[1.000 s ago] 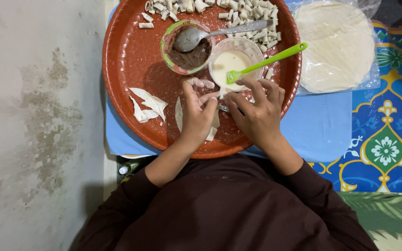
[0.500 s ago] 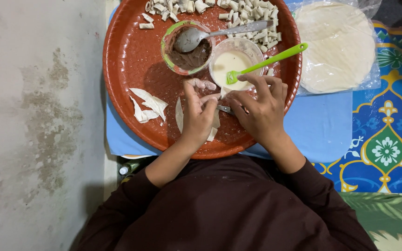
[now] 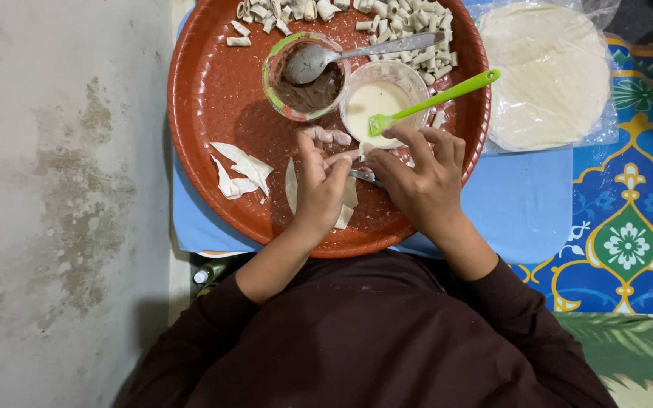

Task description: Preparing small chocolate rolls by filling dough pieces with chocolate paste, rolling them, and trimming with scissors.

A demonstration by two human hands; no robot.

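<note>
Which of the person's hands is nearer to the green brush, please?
Right. The right hand lies just below the green brush, its fingertips close under the head; the left hand is farther off, toward the tray's middle.

Floor (image 3: 54,204): bare grey concrete, stained and mottled, filling the left of the frame. Mat (image 3: 629,249): blue with ornate yellow, white and green floral pattern, right side. Cloth (image 3: 523,204): plain light blue, centre right. Light: even, soft, no hard shadows.

Single head-worn view, looking straight down, close range. Round red tray (image 3: 213,98) fills 12 o'clock; wearer's dark-sleeved torso (image 3: 372,340) occupies 6 o'clock.
</note>
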